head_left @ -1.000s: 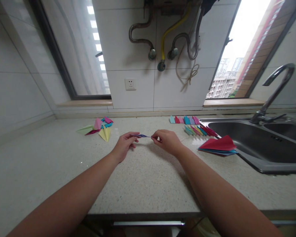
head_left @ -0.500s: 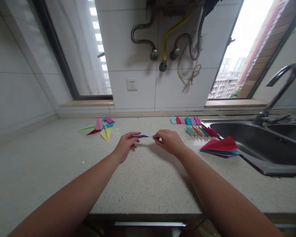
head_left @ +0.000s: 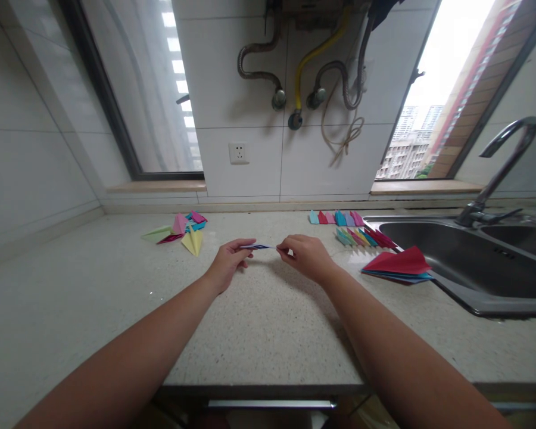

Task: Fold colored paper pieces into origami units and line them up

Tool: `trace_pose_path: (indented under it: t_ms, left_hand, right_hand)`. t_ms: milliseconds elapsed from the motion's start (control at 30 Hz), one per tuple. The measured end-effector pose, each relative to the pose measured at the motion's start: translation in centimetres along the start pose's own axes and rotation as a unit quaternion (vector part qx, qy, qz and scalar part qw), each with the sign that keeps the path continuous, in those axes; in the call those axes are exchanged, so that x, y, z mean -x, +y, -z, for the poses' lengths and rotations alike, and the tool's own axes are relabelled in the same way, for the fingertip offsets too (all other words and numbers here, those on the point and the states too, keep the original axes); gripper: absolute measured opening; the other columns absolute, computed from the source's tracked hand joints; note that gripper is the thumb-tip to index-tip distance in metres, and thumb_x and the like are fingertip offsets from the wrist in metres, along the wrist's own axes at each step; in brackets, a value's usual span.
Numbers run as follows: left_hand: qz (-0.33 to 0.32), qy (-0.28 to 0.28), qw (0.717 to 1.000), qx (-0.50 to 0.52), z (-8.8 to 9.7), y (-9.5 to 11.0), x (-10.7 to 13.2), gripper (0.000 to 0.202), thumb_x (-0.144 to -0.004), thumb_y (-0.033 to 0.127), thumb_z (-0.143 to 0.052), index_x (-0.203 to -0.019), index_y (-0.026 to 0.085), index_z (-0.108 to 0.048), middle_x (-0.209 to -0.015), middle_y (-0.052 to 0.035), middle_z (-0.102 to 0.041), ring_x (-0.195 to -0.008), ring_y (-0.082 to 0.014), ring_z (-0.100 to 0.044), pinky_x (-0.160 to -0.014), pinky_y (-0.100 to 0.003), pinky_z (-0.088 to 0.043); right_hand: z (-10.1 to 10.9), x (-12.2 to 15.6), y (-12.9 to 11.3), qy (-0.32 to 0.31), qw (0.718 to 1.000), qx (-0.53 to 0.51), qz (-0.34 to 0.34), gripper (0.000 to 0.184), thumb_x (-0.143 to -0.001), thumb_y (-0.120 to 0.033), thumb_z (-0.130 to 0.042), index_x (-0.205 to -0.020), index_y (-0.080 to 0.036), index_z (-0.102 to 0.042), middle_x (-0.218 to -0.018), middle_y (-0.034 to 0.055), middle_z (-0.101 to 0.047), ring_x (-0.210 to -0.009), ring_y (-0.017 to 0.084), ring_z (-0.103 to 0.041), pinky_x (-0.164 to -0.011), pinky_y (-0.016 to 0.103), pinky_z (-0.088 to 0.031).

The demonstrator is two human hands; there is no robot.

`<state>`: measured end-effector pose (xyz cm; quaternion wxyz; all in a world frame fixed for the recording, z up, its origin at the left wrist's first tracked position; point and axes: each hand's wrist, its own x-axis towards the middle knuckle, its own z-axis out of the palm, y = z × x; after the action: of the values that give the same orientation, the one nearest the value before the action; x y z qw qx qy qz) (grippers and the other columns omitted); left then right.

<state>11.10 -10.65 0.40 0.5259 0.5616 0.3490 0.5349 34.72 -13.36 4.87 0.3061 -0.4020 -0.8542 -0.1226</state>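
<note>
A small strip of folded paper (head_left: 263,246), blue and white, is stretched between my two hands above the counter. My left hand (head_left: 228,262) pinches its left end between thumb and fingers, with the other fingers loosely curled below. At the pointed right end, my right hand (head_left: 306,255) closes thumb and fingertips on the paper. Most of each end is hidden by the fingers. The paper is seen nearly edge-on, so its full shape does not show.
Several folded paper pieces, one a yellow plane (head_left: 192,241), lie at the back left. On the right are a row of small colourful pieces (head_left: 335,217), a second row (head_left: 364,237), a red paper plane (head_left: 399,262) on blue ones, and a steel sink (head_left: 464,307) with a tap (head_left: 511,140).
Both hands and the paper between them stay practically in place. Only a very slight shift of the whole view shows.
</note>
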Motion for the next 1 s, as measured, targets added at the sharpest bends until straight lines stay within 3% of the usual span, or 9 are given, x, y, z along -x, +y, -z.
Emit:
trace_pose_path:
  t_ms: [533,1000]
  left_hand:
    - [0.004,0.001,1.0,-0.004,-0.1,0.05,0.03,0.039,-0.072,0.022,-0.072,-0.11,0.018,-0.072,-0.087,-0.0078,-0.071,-0.071,-0.0126,-0.057,-0.052,-0.021,-0.042]
    - [-0.001,-0.024,0.999,-0.04,-0.33,0.08,0.2,0.044,-0.073,0.03,-0.073,-0.116,0.017,-0.069,-0.103,-0.012,-0.071,-0.077,-0.0149,-0.059,-0.052,-0.021,-0.042]
  right_hand:
    - [-0.12,0.08,0.08,0.0,1.0,0.002,0.006,0.012,-0.09,-0.024,-0.056,-0.088,-0.02,-0.067,-0.082,0.0025,-0.071,-0.077,0.013,-0.062,-0.067,0.024,-0.038]
    - [-0.04,0.2,-0.05,-0.027,1.0,-0.012,-0.012,0.012,-0.089,-0.024,-0.057,-0.086,-0.02,-0.067,-0.083,0.0026,-0.071,-0.077,0.013,-0.062,-0.068,0.024,-0.037]
